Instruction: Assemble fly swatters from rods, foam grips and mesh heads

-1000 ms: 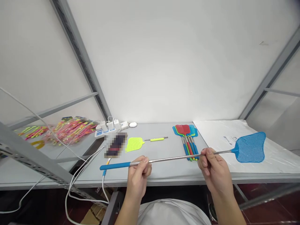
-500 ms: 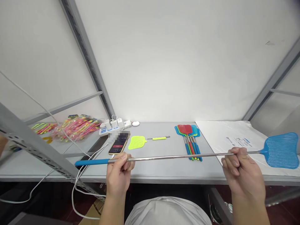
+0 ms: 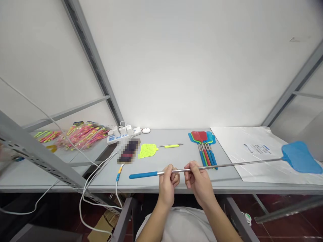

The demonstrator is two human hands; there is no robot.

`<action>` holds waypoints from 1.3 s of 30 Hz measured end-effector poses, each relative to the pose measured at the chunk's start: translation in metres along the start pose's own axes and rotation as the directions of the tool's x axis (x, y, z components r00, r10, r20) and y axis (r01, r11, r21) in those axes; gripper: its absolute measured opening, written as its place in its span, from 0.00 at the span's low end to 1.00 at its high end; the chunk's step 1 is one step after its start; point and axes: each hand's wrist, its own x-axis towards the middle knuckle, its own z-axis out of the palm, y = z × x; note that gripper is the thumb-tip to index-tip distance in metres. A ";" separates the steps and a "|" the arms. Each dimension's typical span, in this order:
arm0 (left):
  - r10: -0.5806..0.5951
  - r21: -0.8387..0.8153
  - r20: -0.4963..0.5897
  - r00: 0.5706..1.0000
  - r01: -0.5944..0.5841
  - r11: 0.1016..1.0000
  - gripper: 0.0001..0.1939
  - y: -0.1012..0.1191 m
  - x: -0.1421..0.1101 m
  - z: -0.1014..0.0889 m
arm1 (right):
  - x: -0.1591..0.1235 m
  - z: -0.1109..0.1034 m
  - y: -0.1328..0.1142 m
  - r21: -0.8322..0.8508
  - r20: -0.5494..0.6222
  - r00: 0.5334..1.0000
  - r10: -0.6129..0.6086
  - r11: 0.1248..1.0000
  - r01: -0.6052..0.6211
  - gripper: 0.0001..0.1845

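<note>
A blue fly swatter (image 3: 300, 157) with a long metal telescopic rod is held out over the front of the table, its head to the right. My left hand (image 3: 169, 178) is closed on the rod just beside the blue grip. Close by, my right hand (image 3: 198, 178) pinches the rod further along. Beyond my right hand lies a bundle of short fly swatters (image 3: 202, 137) with red, blue and green heads. A yellow-green swatter head (image 3: 148, 150) lies left of centre, by a short metal rod with a yellow-green grip (image 3: 172, 146).
A blurred phone (image 3: 129, 152) lies on the grey table (image 3: 161, 183), left of the swatter head. Behind it is a power strip (image 3: 123, 134) with plugs and cables. A white package (image 3: 242, 141) lies at right, bagged colourful items (image 3: 83, 135) at left. Metal shelf posts (image 3: 96, 64) frame the space.
Both hands have moved closer together, my left hand going right and my right hand going left along the rod. The blue grip has shifted to the right.
</note>
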 end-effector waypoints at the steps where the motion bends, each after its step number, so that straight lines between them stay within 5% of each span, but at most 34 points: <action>1: 0.001 0.003 -0.019 1.000 -0.001 1.000 0.24 -0.001 0.001 -0.002 | 0.000 0.000 0.000 -0.014 -0.019 1.000 -0.007 1.000 0.006 0.18; 7: 0.120 -0.048 -0.222 0.968 -0.133 0.990 0.24 0.035 0.018 -0.028 | 0.005 -0.026 -0.031 -0.052 -0.276 0.956 -0.096 0.995 0.085 0.19; 10: 0.147 -0.075 -0.254 0.956 -0.171 0.982 0.25 0.048 0.021 -0.031 | 0.006 -0.037 -0.045 -0.040 -0.296 0.947 -0.121 0.993 0.114 0.18; 19: -0.022 -0.207 -0.141 0.990 -0.008 0.978 0.26 0.003 0.005 0.000 | 0.011 -0.059 -0.062 -0.042 -0.266 0.945 -0.190 0.982 0.185 0.18; 23: 0.029 -0.238 -0.181 0.983 -0.072 0.968 0.25 0.007 0.005 -0.002 | 0.011 -0.062 -0.063 -0.049 -0.194 0.970 -0.147 0.989 0.140 0.16; 33: 0.286 -0.188 -0.399 0.871 -0.383 0.904 0.21 0.047 0.022 -0.031 | 0.011 -0.078 -0.073 -0.019 -0.287 0.941 -0.181 0.983 0.183 0.15; 39: 0.339 -0.162 -0.460 0.821 -0.453 0.876 0.20 0.065 0.025 -0.044 | 0.011 -0.068 -0.072 0.013 -0.298 0.936 -0.186 0.980 0.199 0.14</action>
